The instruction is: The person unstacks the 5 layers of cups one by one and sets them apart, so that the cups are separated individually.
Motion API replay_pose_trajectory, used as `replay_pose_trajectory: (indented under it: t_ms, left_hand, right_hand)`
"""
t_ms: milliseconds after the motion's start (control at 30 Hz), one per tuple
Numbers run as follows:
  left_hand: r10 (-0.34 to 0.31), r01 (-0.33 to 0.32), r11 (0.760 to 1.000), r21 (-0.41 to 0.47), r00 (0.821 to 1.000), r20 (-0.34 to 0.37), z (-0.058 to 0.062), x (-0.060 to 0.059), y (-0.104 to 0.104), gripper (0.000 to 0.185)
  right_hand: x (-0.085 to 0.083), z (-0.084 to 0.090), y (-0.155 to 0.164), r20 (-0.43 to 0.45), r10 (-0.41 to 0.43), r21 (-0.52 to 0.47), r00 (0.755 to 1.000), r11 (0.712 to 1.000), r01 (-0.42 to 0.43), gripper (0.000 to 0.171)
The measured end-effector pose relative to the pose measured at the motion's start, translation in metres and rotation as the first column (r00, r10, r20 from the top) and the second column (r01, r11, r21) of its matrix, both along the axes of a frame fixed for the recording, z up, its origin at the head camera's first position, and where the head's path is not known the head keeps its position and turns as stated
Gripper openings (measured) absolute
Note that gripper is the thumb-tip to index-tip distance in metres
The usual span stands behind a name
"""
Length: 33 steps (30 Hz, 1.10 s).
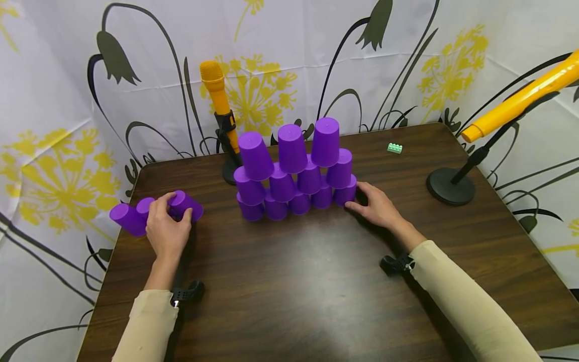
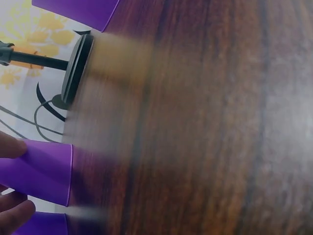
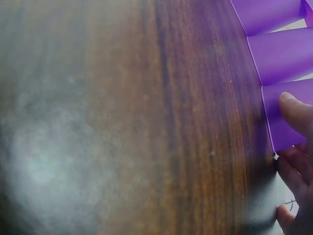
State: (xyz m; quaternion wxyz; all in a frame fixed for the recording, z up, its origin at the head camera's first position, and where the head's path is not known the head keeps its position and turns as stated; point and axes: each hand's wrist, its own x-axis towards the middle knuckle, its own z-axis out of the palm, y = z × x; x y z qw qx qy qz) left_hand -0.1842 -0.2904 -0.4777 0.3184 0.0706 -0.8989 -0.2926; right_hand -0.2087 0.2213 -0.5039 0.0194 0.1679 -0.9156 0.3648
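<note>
Purple cups stand upside down in a pyramid (image 1: 296, 173) at the table's middle back, three rows high. My right hand (image 1: 375, 206) is at its right end, thumb and fingers around the bottom right cup (image 1: 346, 194); the right wrist view shows the thumb lying on that cup (image 3: 276, 117). At the table's left edge lie three more purple cups (image 1: 128, 217). My left hand (image 1: 168, 223) grips the rightmost of them (image 1: 185, 203), seen between the fingers in the left wrist view as a cup (image 2: 44, 171).
An orange microphone (image 1: 218, 95) on a black stand (image 1: 230, 173) rises just behind the pyramid's left side. A yellow microphone (image 1: 520, 103) on a round base (image 1: 450, 187) stands at the right. A small green brick (image 1: 394, 148) lies at the back right. Dark wooden table (image 1: 289, 286).
</note>
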Motion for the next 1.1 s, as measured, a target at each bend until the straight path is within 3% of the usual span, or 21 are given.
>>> replay_pose_trajectory:
  t_ms: [233,367,500,633,733,833,933,1100]
  left_hand:
    - [0.014,-0.015,1.0,-0.003,0.998,-0.067,0.01,0.002,-0.003,0.049]
    - [0.021,-0.021,1.0,0.005,0.982,-0.19,0.023,0.0,-0.003,0.039]
    - [-0.037,0.06,0.997,0.054,0.933,-0.357,0.05,0.001,0.014,0.027]
    - [-0.18,0.244,0.966,0.089,0.876,-0.447,0.094,0.013,0.055,0.027]
    - [-0.31,0.383,0.919,0.092,0.847,-0.431,0.123,0.02,0.088,0.033]
    - [-0.44,0.497,0.865,0.076,0.822,-0.361,0.137,0.017,0.11,0.042]
    - [-0.521,0.559,0.827,0.06,0.802,-0.294,0.137,0.005,0.122,0.054]
    - [-0.581,0.608,0.793,0.049,0.777,-0.245,0.129,-0.015,0.132,0.067]
  right_hand:
    - [0.0,0.0,0.0,-0.007,0.001,-0.001,1.0,1.0,-0.002,0.064]
    - [-0.001,-0.001,0.001,-0.012,-0.004,0.001,1.0,1.0,0.004,0.064]
    - [-0.001,-0.001,0.001,-0.01,-0.009,-0.001,1.0,1.0,0.009,0.064]
    - [-0.001,-0.001,0.0,-0.008,0.0,-0.006,1.0,1.0,0.0,0.064]
    - [-0.001,-0.001,0.0,-0.005,0.002,-0.003,1.0,1.0,-0.002,0.065]
    - [0.0,-0.001,0.001,-0.001,-0.009,-0.004,1.0,1.0,0.009,0.064]
    - [0.0,0.0,0.001,-0.005,-0.012,-0.005,1.0,1.0,0.012,0.064]
    - [0.0,-0.001,0.001,-0.015,0.003,0.0,1.0,1.0,-0.003,0.065]
